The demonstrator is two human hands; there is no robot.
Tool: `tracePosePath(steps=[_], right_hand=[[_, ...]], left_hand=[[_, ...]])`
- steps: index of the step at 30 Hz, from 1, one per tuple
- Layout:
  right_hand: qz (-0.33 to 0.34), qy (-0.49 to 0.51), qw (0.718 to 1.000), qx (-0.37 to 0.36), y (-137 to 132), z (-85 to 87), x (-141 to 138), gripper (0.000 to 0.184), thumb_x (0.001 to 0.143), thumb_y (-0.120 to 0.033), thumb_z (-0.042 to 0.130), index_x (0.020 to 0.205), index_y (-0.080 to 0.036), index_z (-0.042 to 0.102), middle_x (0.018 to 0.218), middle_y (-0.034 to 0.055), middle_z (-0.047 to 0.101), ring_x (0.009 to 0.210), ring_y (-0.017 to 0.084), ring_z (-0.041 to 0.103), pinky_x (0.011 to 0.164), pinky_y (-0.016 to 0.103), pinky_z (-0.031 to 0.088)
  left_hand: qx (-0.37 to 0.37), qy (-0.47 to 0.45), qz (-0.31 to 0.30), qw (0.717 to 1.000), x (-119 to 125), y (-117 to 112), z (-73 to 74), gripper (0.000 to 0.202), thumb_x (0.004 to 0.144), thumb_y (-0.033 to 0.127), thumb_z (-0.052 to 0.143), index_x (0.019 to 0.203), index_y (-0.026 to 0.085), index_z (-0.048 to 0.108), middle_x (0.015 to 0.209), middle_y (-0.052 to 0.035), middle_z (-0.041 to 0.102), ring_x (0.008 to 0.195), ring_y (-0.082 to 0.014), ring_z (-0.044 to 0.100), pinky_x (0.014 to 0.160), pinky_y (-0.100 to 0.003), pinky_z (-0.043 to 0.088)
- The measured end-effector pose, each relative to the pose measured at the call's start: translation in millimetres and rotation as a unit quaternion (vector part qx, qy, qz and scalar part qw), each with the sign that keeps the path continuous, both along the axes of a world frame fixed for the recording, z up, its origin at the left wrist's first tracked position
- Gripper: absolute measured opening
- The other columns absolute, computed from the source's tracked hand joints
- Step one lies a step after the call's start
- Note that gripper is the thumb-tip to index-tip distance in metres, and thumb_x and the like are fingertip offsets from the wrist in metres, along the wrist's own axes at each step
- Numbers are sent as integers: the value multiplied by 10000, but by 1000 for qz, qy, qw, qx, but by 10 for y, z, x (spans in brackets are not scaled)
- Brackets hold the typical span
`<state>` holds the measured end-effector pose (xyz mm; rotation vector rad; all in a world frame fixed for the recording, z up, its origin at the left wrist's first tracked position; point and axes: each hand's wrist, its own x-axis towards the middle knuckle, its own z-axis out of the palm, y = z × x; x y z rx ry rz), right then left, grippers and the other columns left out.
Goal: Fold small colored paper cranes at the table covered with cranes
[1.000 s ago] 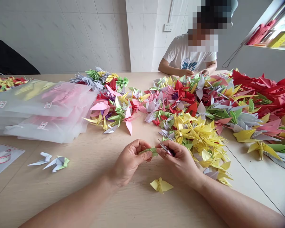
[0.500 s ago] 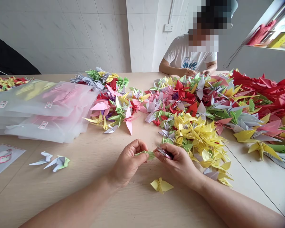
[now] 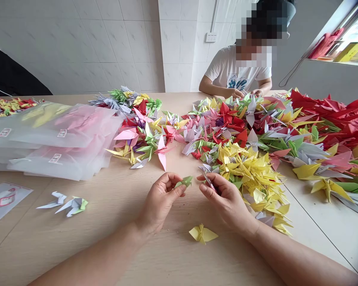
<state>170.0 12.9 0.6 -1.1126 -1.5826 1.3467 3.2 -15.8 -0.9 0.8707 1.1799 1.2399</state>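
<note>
White tiled wall behind, and a long pale wooden table [image 3: 113,206] buried in folded paper. At the near edge, the left hand [image 3: 159,202] pinches a small green folded paper crane [image 3: 185,182] between thumb and forefinger, lifted just clear of the tabletop. Beside it, apart by a small gap, the right hand [image 3: 223,200] is curled around a thin pale folded piece of paper [image 3: 208,179]; only its tip shows, so its shape is hard to tell. Both hands are grasping, neither slack.

Just below the hands a small yellow folded paper crane [image 3: 203,233] lies flat on the wood. To the right a heap of yellow paper cranes [image 3: 247,167] almost touches the right wrist, and past it the big mixed-colour spread of cranes [image 3: 226,119] runs to the far edge, where another person's hands [image 3: 244,92] work. Red cranes [image 3: 331,111] crowd the far right corner. To the left sit stacked translucent plastic packets [image 3: 53,139], and two small white-and-green cranes [image 3: 65,201] lie near the left edge.

To my eye, a light pinch on the body, not the wings, keeps those creases crisp; steady the forearms on the table and keep the sleeve side clear of the yellow heap.
</note>
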Motion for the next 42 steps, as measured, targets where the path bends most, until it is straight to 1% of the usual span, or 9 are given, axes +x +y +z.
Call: tracePosePath(steps=[3,7,10,15,18,21,29,37,42], right_hand=[[57,-22,998,9,-17,7,-2,277,843,-444,523,919,-183,581,702,-7,455,630,139,386,564,242,327],[151,-56,987,-7,-21,-12,-17,295,840,-461,529,769,-175,505,636,-43,338,573,110,299,507,234,255],[176,-77,981,-12,-13,-27,-21,341,822,-488,547,720,-178,449,639,-49,303,575,104,260,498,232,229],[182,-84,979,-19,-3,-20,-6,323,852,-481,505,769,-170,476,643,-48,324,563,100,268,481,229,225],[186,-95,978,-22,1,-32,-4,307,880,-460,468,787,-168,490,631,-46,352,551,97,295,476,229,225],[171,-102,980,-25,4,-50,-10,311,896,-443,444,739,-175,460,612,-46,370,539,93,320,465,223,224],[145,-139,979,-23,12,-34,-14,336,906,-431,416,677,-185,411,550,-62,322,498,86,295,444,217,212],[136,-167,976,20,17,-47,-24,324,902,-410,419,668,-187,392,577,-61,285,524,90,262,455,223,207],[117,-196,972,55,4,-41,-24,312,901,-389,419,664,-187,388,580,-58,293,526,94,253,463,230,208]], left_hand=[[3,-19,25,999,-5,11,-9,136,728,216,671,795,192,556,759,35,581,717,-97,539,699,-206,407],[-1,-29,33,999,-8,13,-11,145,723,226,673,770,188,542,707,36,583,703,-106,549,697,-219,416],[2,-21,30,999,-6,9,-12,144,729,217,669,768,184,535,694,43,571,683,-99,550,673,-210,417],[3,-29,26,999,-11,4,-26,160,742,217,662,791,195,511,695,44,595,698,-100,562,679,-212,419],[-5,-36,25,999,-14,7,-29,190,742,197,660,871,203,521,761,28,637,733,-103,576,696,-214,422],[-9,-36,17,999,-11,15,-32,207,750,185,650,931,192,550,826,2,658,775,-109,583,734,-227,428],[3,-22,4,1000,-6,32,-44,129,756,206,651,860,169,583,797,2,643,774,-104,556,747,-228,412],[-6,-10,1,1000,-14,31,-49,143,752,209,652,865,166,577,792,-1,640,759,-104,536,723,-228,399],[-4,-5,-2,1000,-13,13,-34,129,761,207,643,865,174,574,783,12,633,746,-94,527,712,-216,395]])
